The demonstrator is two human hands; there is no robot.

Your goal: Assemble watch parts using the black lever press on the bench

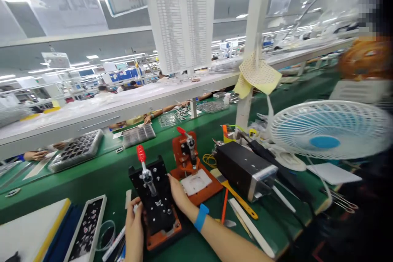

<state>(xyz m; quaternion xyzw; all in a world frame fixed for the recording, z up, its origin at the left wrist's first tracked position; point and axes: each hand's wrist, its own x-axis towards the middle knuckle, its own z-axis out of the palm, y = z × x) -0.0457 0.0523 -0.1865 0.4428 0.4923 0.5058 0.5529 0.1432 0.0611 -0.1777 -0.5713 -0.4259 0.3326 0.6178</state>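
A black clamp fixture (pixel 159 208) with a red-tipped lever and an orange base stands on the green table in front of me. My left hand (pixel 135 225) is at its left side, fingers curled around a small pale thing that I cannot make out. My right hand (pixel 179 194) lies along the fixture's right side, its fingers mostly hidden behind the black plate. Just behind and to the right is an orange clamp fixture (pixel 196 188) with a red lever and a white pad on its base.
Right: black box (pixel 245 168), yellow-handled brush (pixel 242 200), white strip (pixel 251 229), white fan (pixel 331 131). Left: long tray of small parts (pixel 87 229), round dish (pixel 106 235), pens, white-and-yellow stack (pixel 33 229). Across the table, other people's hands work near plastic trays (pixel 76 151).
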